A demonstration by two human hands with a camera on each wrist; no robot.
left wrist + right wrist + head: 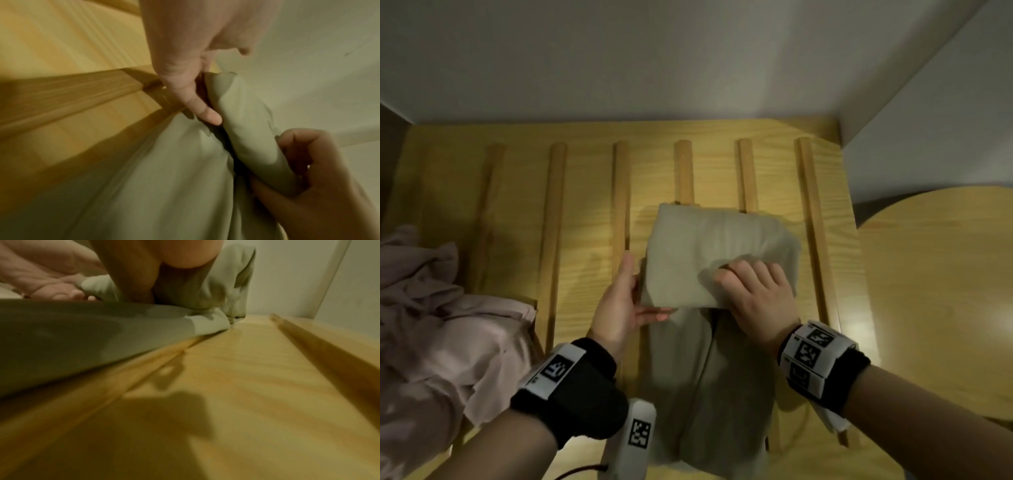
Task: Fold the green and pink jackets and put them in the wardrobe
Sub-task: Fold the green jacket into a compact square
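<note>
The green jacket [705,246] lies on a slatted wooden surface [585,205], its far part folded back over the strip that runs toward me. My left hand [619,301] pinches the fold's near left corner, with one digit [205,116] tucked into the crease. My right hand [756,294] grips the fold's near right edge with curled fingers [304,146], bunching the cloth. In the right wrist view the fold [226,280] stands up under that hand. The pink jacket [441,325] lies crumpled at the left, untouched.
Raised wooden slats [815,222] run front to back across the surface. A rounded wooden board [945,291] sits to the right. A white wall [654,68] closes the back. A white tagged device [637,435] hangs near my left wrist.
</note>
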